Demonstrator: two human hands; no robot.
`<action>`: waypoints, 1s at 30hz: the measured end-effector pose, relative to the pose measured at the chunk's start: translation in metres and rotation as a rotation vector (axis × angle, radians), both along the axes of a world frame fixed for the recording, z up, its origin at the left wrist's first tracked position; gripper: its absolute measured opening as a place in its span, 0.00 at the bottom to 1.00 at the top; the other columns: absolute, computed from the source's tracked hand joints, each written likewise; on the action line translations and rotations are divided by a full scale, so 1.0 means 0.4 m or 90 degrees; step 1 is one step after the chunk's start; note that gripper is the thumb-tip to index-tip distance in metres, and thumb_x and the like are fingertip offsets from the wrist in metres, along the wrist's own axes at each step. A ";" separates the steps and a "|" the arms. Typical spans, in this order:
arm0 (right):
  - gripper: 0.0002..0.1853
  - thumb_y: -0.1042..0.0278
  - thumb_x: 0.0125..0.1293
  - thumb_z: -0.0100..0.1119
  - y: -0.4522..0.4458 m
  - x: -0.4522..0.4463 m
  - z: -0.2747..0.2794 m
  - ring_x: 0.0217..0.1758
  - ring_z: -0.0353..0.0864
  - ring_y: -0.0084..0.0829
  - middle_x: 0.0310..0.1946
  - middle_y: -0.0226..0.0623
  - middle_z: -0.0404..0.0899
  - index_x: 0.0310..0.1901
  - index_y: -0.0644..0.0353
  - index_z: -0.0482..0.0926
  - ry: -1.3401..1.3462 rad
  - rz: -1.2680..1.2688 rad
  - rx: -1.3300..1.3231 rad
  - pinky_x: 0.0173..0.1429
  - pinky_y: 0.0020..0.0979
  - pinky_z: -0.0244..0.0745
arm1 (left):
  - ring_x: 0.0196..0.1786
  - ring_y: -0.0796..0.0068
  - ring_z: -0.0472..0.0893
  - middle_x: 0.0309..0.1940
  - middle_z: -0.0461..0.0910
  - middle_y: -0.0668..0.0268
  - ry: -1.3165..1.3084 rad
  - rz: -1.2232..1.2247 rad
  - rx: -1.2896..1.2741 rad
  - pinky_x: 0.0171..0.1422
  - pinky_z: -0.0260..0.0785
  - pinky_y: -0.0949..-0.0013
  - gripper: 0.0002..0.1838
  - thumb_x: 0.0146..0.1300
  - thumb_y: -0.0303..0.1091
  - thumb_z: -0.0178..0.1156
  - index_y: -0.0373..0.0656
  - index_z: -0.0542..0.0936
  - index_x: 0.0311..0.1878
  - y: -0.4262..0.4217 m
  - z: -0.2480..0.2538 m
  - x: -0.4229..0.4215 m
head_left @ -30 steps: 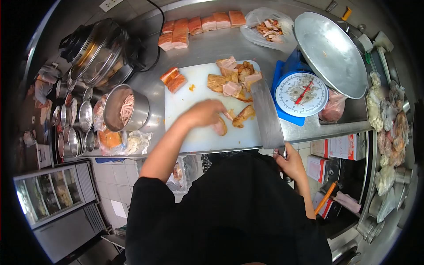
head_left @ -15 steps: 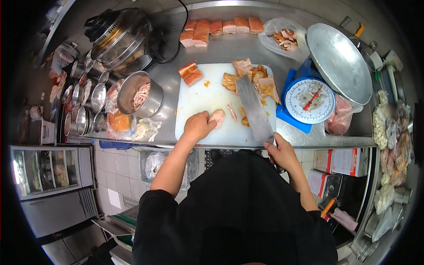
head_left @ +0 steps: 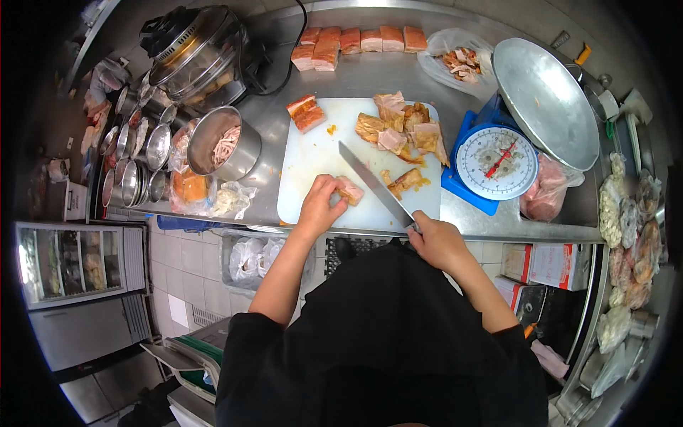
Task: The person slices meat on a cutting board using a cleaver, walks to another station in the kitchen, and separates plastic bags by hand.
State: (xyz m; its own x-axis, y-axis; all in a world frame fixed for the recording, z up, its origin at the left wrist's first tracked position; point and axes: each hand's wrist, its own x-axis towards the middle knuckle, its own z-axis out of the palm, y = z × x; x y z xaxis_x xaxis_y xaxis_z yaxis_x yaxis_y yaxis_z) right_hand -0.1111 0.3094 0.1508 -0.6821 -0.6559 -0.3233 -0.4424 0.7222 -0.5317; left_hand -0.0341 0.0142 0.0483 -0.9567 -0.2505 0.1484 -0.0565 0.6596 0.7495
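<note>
Taking the white board (head_left: 306, 153) as my clock face, I have metal bowls (head_left: 129, 183) far out at 9 o'clock, and the glass oven (head_left: 199, 64) stands on the counter (head_left: 341, 80) toward 10. Nearer in at 9 is the steel pot (head_left: 245, 149), with pale meat strips (head_left: 226, 144) inside. A red-topped block (head_left: 306, 114) lies at the board's corner, between 10 and 11.

My left hand (head_left: 320, 203) is between 7 and 8, fingers bent against the left end of a small piece of meat (head_left: 351, 190); I cannot tell whether that grip pinches it. The piece lies flat on the board, between 6 and 7. Beyond the board at 12 sits a row of meat blocks (head_left: 359, 41).

The knife (head_left: 373, 178) slants just right of my piece, its tip toward 11. Cut meat (head_left: 402, 128) is heaped toward 2, and browned scraps (head_left: 407, 181) lie toward 4. Between 4 and 5, my right hand (head_left: 435, 238) has its grip wrapped round the knife's handle.

Between 1 and 2 is a plastic bag (head_left: 430, 67) of trimmings (head_left: 462, 62). The blue scale (head_left: 496, 162) stands at 3, with bagged meat (head_left: 544, 192) just past it.
</note>
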 end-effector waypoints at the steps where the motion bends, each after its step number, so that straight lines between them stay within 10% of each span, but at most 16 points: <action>1: 0.13 0.61 0.74 0.58 -0.005 0.001 -0.001 0.41 0.87 0.55 0.34 0.54 0.86 0.51 0.59 0.74 0.040 0.037 -0.014 0.46 0.52 0.80 | 0.51 0.57 0.81 0.53 0.76 0.57 0.001 0.004 0.003 0.58 0.77 0.60 0.17 0.59 0.29 0.71 0.41 0.79 0.51 0.005 -0.009 -0.002; 30: 0.13 0.64 0.73 0.57 -0.132 -0.070 0.017 0.41 0.86 0.57 0.34 0.53 0.86 0.53 0.62 0.73 0.076 0.171 -0.005 0.47 0.54 0.78 | 0.51 0.53 0.79 0.45 0.77 0.58 0.174 0.127 -0.154 0.57 0.74 0.54 0.17 0.52 0.29 0.71 0.43 0.79 0.46 0.054 -0.073 -0.006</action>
